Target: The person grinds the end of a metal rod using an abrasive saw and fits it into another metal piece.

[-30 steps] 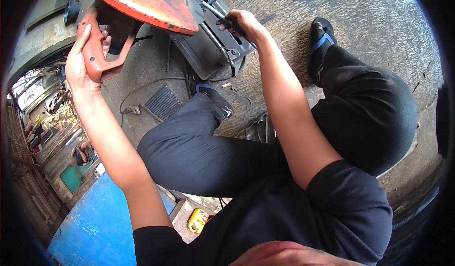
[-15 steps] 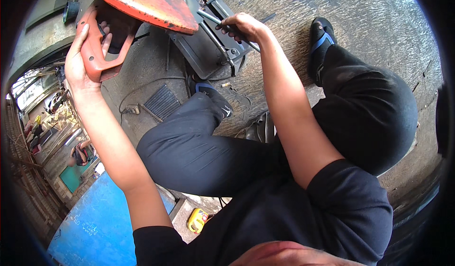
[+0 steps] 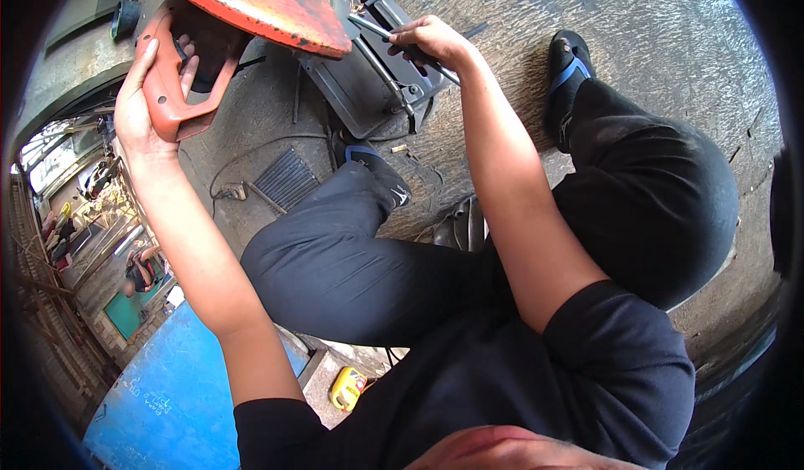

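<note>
A cut-off saw [image 3: 343, 93] stands on the floor [image 3: 636, 18] at the far side, where it can be reached with both arms. Its orange handle [image 3: 163, 93] is enclosed by the left grip [image 3: 138, 122], the fingers being curled through the loop, presumably so that the head can be pressed down and controlled. A metal rod [image 3: 370, 26] is pinched in the right grip [image 3: 429, 38], with the fingers closed around its middle. The rod is slanted, its far-left end just beside the orange guard [image 3: 260, 9]; it seems to be held by its length to be kept steady and to keep the hand apart from the disc. Sparks [image 3: 356, 2] are thrown up beyond that end, though the point of contact is hidden.

The guard is curved and made of painted metal, chipped and blackened along its rim. The handle is smooth, angular and dotted with dark screw recesses. The rod is slim, straight and dully shiny, while the saw's base is flat, dark and dusty. The floor is rough and glistening in places. A ribbed row of dark short bars [image 3: 286, 181] is laid side by side near the left sandal [image 3: 368, 156], perhaps to be kept in order.
</note>
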`<state>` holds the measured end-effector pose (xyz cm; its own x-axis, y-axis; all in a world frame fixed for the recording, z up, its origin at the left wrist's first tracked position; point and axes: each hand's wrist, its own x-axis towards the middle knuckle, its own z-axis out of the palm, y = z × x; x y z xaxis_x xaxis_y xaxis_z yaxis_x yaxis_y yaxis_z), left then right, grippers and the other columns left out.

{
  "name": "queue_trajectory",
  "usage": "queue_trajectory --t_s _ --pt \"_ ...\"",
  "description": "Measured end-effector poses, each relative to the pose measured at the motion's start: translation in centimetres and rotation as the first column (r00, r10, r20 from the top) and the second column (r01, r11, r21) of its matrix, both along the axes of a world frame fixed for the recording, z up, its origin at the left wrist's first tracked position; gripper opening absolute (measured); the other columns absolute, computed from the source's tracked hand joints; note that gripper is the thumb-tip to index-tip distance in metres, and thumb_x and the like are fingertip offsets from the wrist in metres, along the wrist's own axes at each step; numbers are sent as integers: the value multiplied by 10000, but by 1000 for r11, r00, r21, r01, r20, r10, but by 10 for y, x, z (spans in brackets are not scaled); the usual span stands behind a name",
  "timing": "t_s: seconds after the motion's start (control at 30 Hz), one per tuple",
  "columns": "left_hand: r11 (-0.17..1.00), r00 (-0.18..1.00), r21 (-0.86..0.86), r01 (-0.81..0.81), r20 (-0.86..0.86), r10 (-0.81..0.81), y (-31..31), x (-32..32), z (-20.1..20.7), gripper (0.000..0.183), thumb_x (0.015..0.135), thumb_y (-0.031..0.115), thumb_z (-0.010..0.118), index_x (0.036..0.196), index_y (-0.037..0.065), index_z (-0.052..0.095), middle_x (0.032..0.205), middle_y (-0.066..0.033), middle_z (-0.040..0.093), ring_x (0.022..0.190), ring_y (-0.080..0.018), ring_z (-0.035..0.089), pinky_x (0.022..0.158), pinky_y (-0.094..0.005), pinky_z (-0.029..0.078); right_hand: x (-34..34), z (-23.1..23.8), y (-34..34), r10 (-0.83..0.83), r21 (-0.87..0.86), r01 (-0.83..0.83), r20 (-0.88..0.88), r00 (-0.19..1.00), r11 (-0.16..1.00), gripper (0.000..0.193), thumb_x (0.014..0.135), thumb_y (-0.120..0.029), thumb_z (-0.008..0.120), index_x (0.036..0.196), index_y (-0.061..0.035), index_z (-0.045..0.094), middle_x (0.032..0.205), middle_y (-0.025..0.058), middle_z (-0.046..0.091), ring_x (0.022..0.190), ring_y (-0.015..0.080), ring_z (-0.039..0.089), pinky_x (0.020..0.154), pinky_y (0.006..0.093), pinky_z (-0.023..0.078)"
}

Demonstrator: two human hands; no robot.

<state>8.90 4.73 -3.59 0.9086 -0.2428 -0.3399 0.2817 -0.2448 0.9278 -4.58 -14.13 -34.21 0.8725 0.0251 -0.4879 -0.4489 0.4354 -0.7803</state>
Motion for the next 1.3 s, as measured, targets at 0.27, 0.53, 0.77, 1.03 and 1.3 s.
queue_trajectory --t_s 0.27,0.53,0.77,1.03,1.3 --pt "1000 1000 18 10 -13 -10 5 4 0 460 884 180 534 1284 -7 405 1123 -157 533 1016 -228 527 938 -364 412 3 7 -5 -7 -221 28 95 995 975 273 749 -201 691 979 -55 687 745 44 670 605 90 566 551 244 448" --pt "1000 1000 6 21 9 -21 0 1 0 467 885 167 527 1295 -12 392 1138 -170 529 1027 -237 533 930 -359 423 12 -11 -1 -9 -499 131 238 971 857 333 688 -220 727 967 -43 688 765 76 685 654 114 605 614 270 474" --pt "999 1000 40 -11 -10 12 14 11 1 429 868 128 557 1253 -16 433 1064 -157 560 933 -222 562 839 -344 480 7 7 -7 -38 -244 66 119 992 968 304 845 -202 422 911 -76 692 769 31 688 503 61 447 466 186 344" --pt "1000 1000 17 24 -13 -24 7 5 1 413 881 152 541 1248 -9 440 1064 -148 565 908 -207 571 784 -316 502 -4 11 -14 124 134 -122 -9 992 983 302 899 -209 420 912 -52 677 623 -36 539 478 39 409 428 181 355" --pt "1000 1000 13 15 -18 -15 4 2 1 438 887 169 529 1274 -2 417 1102 -150 551 961 -210 555 834 -324 469 -4 9 -9 145 175 -130 -78 986 976 215 839 -251 552 876 -92 692 638 -25 560 501 64 392 448 228 337"
